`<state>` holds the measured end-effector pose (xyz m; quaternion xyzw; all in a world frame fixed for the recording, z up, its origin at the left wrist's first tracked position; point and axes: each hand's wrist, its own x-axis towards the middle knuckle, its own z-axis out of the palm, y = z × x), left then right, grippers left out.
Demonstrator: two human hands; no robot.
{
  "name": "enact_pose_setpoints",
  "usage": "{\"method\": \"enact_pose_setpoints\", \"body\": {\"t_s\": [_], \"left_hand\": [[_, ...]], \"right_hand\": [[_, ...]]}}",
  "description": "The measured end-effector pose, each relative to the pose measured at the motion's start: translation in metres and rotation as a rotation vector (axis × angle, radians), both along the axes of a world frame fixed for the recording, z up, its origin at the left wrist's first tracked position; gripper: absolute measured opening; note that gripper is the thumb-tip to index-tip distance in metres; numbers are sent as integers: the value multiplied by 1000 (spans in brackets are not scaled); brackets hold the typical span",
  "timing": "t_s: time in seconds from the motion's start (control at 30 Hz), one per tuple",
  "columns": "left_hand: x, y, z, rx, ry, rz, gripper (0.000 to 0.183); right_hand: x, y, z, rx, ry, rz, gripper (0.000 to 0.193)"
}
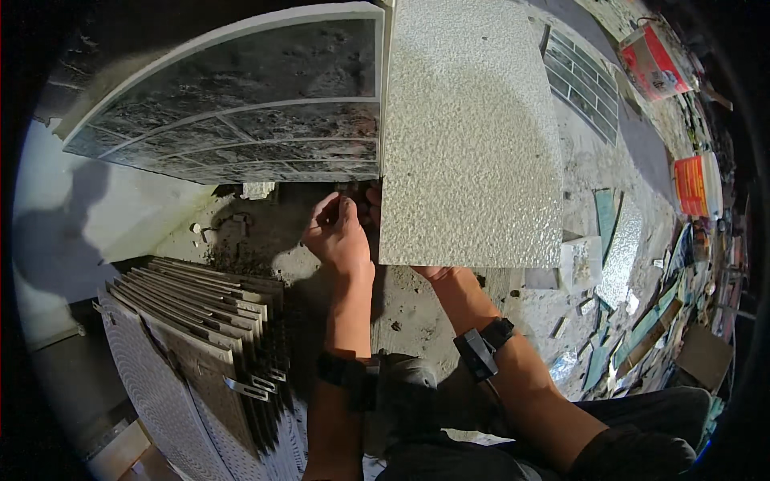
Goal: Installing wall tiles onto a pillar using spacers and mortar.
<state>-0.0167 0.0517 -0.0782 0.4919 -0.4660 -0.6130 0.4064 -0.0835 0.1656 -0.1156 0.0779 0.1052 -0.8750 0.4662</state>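
A large pale tile (473, 136) with a rough, glossy speckled face stands in front of me. My right hand (433, 272) reaches behind its lower edge, and most of that hand is hidden. A few fingertips show past the tile's left edge. Beside that edge my left hand (341, 232) is closed, with thumb and fingers pinched together; anything between them is too small to make out. Just above the left hand, a dark tile panel (265, 112) with pale joint lines meets the speckled tile's left side. Both wrists carry black straps with small boxes.
Several tiles (192, 313) stand on edge in a stack at lower left. A dark brick-patterned tile (581, 84) lies at upper right. Two red buckets (654, 60) stand at the far right, above broken tile pieces (650, 321). Rubble (233, 232) lies below the dark panel.
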Motion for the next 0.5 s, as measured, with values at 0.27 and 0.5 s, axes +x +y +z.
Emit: {"method": "enact_pose_setpoints", "body": {"t_s": [0.27, 0.5], "left_hand": [[-2, 4, -13, -37, 43, -37, 17], [1, -1, -27, -340, -200, -94, 21]], "right_hand": [[0, 2, -12, -7, -38, -4, 56], [-1, 3, -19, 2, -56, -16, 58]]}}
